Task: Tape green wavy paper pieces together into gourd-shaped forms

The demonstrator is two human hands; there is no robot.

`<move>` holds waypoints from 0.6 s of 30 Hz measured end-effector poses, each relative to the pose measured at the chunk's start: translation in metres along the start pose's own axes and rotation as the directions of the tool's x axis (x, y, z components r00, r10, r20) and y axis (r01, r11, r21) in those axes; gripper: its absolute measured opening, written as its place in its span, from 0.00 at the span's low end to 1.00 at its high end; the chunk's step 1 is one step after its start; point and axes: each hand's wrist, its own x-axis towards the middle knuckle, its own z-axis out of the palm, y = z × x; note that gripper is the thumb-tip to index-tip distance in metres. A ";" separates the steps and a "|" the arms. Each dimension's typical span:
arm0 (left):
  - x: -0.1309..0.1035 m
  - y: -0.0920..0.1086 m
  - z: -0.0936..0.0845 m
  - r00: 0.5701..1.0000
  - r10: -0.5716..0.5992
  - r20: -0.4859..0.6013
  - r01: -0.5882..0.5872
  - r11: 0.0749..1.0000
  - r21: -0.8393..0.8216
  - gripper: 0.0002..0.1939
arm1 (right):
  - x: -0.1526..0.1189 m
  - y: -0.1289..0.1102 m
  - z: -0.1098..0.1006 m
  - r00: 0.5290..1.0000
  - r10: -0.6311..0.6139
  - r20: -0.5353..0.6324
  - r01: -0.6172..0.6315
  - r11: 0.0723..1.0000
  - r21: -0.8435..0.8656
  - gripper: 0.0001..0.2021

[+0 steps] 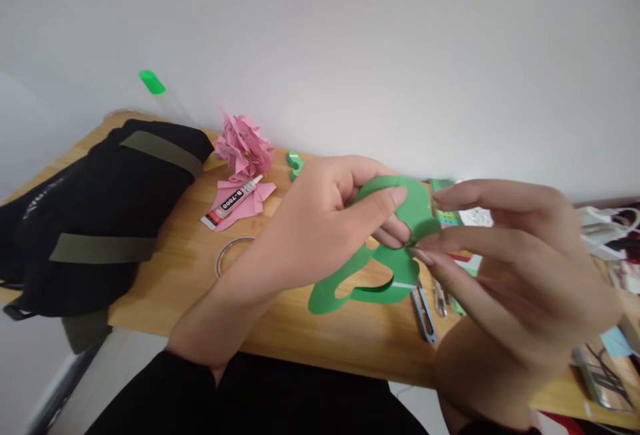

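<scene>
L hand (pixel 325 228) grips the green paper piece (pixel 417 208) w/ the thumb pressed flat on its face and the other fingers tucked behind, prob. so the sheet stays stiff. R hand (pixel 525 281) has thumb + a fingertip pinched at the paper's edge, near L hand's fingers; another finger is raised by the upper edge. Prob. L does the steadying b/c R needs fine control there. The paper is up in front of the person, above the worktop (pixel 170 301), prob. for a close look and access from both sides. Its lower part hangs below L hand, w/ a cut-out gap and a white strip; can't tell if it's one layer or several.

Blue cutter (pixel 424 318) lies just below the paper, seemingly kept handy. B-7000 glue tube (pixel 231 201) rests on flat pink paper (pixel 257 203), nozzle end angled up-right, beside crumpled pink paper (pixel 245 145); maybe parked there to keep the wood clean. Black bag (pixel 115 201) takes up the far L side, prob. out of the way.
</scene>
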 end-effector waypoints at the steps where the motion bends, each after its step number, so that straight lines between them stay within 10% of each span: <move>1: 0.000 0.000 0.000 1.000 0.000 0.006 0.000 1.000 -0.007 0.10 | 0.000 -0.001 0.000 1.000 0.002 0.002 -0.002 1.000 0.004 0.09; 13: 0.007 -0.010 0.001 0.998 -0.003 -0.060 -0.002 0.996 -0.087 0.05 | -0.004 -0.005 -0.006 0.947 0.292 -0.137 -0.237 0.919 0.315 0.08; 18: 0.009 -0.014 0.001 0.998 -0.010 -0.061 0.005 0.998 -0.070 0.07 | -0.008 0.010 -0.021 0.689 0.627 -0.364 -0.587 0.777 0.227 0.04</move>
